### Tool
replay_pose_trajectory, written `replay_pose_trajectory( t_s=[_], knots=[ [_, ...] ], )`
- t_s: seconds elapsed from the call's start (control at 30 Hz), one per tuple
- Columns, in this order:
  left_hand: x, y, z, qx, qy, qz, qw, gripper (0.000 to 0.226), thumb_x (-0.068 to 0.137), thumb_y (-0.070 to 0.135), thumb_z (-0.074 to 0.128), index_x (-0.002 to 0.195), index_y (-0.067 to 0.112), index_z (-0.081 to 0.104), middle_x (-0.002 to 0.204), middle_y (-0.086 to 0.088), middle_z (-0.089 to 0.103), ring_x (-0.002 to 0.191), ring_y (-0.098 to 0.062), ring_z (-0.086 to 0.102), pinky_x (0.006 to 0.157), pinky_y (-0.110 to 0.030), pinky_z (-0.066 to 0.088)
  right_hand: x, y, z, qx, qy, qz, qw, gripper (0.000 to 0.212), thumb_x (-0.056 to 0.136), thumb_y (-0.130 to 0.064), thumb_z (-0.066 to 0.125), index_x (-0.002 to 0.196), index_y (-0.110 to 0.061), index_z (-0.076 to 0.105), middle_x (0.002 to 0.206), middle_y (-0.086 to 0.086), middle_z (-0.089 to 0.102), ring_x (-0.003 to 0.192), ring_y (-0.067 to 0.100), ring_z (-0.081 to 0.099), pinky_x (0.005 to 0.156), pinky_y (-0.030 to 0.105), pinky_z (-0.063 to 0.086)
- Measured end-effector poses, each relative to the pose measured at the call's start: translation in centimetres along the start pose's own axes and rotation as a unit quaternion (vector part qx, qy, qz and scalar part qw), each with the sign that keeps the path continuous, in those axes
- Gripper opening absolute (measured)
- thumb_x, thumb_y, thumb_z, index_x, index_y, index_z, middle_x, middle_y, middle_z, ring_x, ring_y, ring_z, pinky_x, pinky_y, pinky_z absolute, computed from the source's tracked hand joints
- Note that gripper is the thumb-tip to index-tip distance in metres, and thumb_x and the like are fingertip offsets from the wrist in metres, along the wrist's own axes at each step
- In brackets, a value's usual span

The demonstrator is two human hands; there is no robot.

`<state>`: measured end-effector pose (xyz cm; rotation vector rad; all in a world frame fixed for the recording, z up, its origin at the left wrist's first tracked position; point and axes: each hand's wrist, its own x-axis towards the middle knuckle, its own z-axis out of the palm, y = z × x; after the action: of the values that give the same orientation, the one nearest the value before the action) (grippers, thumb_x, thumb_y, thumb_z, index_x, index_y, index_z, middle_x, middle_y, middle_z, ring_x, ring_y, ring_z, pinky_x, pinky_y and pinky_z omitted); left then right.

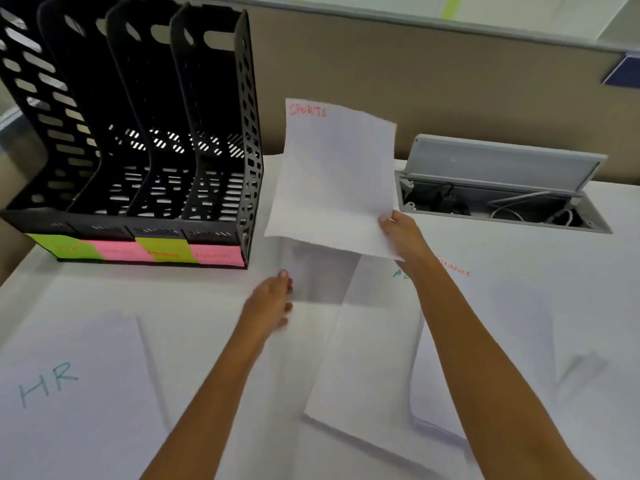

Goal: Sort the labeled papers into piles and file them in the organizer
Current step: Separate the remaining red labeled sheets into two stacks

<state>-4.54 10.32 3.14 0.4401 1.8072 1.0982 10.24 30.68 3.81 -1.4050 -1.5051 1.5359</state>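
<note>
Head view. Pinching SPORTS sheet [332, 181] at its lower right corner with right hand [403, 233], thumb on top, aloft just beside organizer [247, 133]. Hovering left hand [273, 299] over desk papers, fingers loose, gripping nothing. Probably light, limp, apt to bow; better to support a second edge before slotting.

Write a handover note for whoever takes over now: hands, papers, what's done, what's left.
Right hand pinches the SPORTS sheet by its lower corner, raised beside the organizer.
Left hand is open and blurred, over the loose sheets.
HR sheet lies front left.
Done: HR set apart; the organizer slots look empty.
Left: finish the piles, then file everything.
</note>
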Motion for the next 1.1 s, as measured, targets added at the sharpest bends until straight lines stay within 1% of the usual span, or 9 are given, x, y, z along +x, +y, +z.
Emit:
replay_pose_trajectory(
  t_s=[0.07,0.23,0.43,0.53,0.7,0.77,0.87,1.0,1.1],
  knots=[
    [0.0,-0.6,1.7,0.03,-0.012,-0.032,0.999,0.038,0.097,0.039,0.043,0.118,0.01,0.055,0.105,-0.006,0.059,0.094,-0.025,0.061,0.086,-0.045,0.054,1.8,-0.2,0.1,-0.037,0.01,0.017,0.999,0.033,0.098,-0.016,0.043,0.129,-0.007,0.051,0.126,0.011,0.059,0.111,0.03,0.058,0.1,0.044,0.046],
    [-1.1,-1.2,5.5,0.278,0.004,0.054,0.959,0.067,0.093,0.039,0.053,0.144,0.007,0.023,0.141,-0.014,0.022,0.124,-0.03,0.041,0.1,-0.034,0.039,5.0,0.1,0.5,-0.148,0.048,0.021,0.988,0.036,0.097,-0.015,0.043,0.132,-0.007,0.048,0.133,0.012,0.053,0.117,0.03,0.053,0.1,0.037,0.043],
    [-2.3,-3.1,9.2,0.411,0.066,0.093,0.905,0.084,0.089,0.049,0.054,0.148,0.011,0.008,0.142,-0.01,0.028,0.128,-0.024,0.031,0.104,-0.032,0.031,4.9,0.8,0.4,-0.146,0.069,0.016,0.987,0.043,0.095,-0.023,0.052,0.136,-0.012,0.042,0.134,0.007,0.052,0.119,0.026,0.051,0.093,0.031,0.041],
    [-1.5,-3.1,9.6,0.411,0.086,0.115,0.9,0.068,0.089,0.046,0.055,0.144,0.019,0.024,0.134,-0.003,0.042,0.124,-0.021,0.034,0.1,-0.031,0.029,2.5,1.1,0.1,-0.11,0.139,-0.054,0.983,0.038,0.096,-0.014,0.051,0.133,-0.012,0.044,0.131,0.005,0.055,0.117,0.022,0.053,0.096,0.029,0.043],
    [-1.4,-2.8,8.9,0.422,0.054,0.142,0.894,0.024,0.092,0.039,0.051,0.111,0.024,0.057,0.115,0.002,0.055,0.113,-0.022,0.04,0.088,-0.032,0.028,-3.0,2.0,-0.5,-0.071,0.198,-0.15,0.966,0.029,0.095,-0.004,0.049,0.124,-0.01,0.052,0.12,0.006,0.06,0.104,0.013,0.056,0.088,0.016,0.044],
    [-1.7,-2.7,8.0,0.375,0.051,0.168,0.91,0.019,0.094,0.035,0.049,0.105,0.02,0.055,0.11,0.0,0.056,0.105,-0.022,0.046,0.086,-0.032,0.037,-5.3,2.7,-0.9,-0.056,0.195,-0.159,0.966,0.027,0.093,-0.001,0.049,0.118,-0.01,0.056,0.112,0.005,0.063,0.099,0.014,0.059,0.083,0.013,0.049],
    [-2.8,-2.3,6.2,0.21,0.035,0.225,0.951,0.011,0.098,0.027,0.045,0.098,0.016,0.046,0.095,-0.004,0.061,0.079,-0.019,0.059,0.067,-0.037,0.052,-8.4,3.7,-1.4,-0.053,0.201,-0.141,0.968,0.025,0.091,-0.001,0.052,0.109,-0.015,0.061,0.101,-0.002,0.066,0.097,0.014,0.062,0.089,0.024,0.052],
    [-4.6,-1.7,4.1,0.149,0.092,0.303,0.937,0.013,0.099,0.03,0.041,0.107,0.021,0.044,0.085,0.001,0.064,0.067,-0.014,0.063,0.057,-0.031,0.053,-12.0,4.8,-1.9,-0.047,0.153,-0.089,0.983,0.029,0.088,-0.013,0.063,0.115,-0.021,0.058,0.107,-0.008,0.064,0.098,0.006,0.061,0.094,0.024,0.05],
    [-5.9,-1.5,2.9,0.098,0.156,0.361,0.914,0.004,0.099,0.029,0.041,0.103,0.028,0.042,0.063,0.009,0.056,0.047,0.0,0.053,0.042,-0.011,0.037,-14.1,5.5,-1.7,-0.05,0.105,-0.064,0.991,0.052,0.085,-0.025,0.07,0.131,-0.018,0.047,0.121,-0.007,0.056,0.108,0.01,0.055,0.097,0.027,0.046]
  ],
)
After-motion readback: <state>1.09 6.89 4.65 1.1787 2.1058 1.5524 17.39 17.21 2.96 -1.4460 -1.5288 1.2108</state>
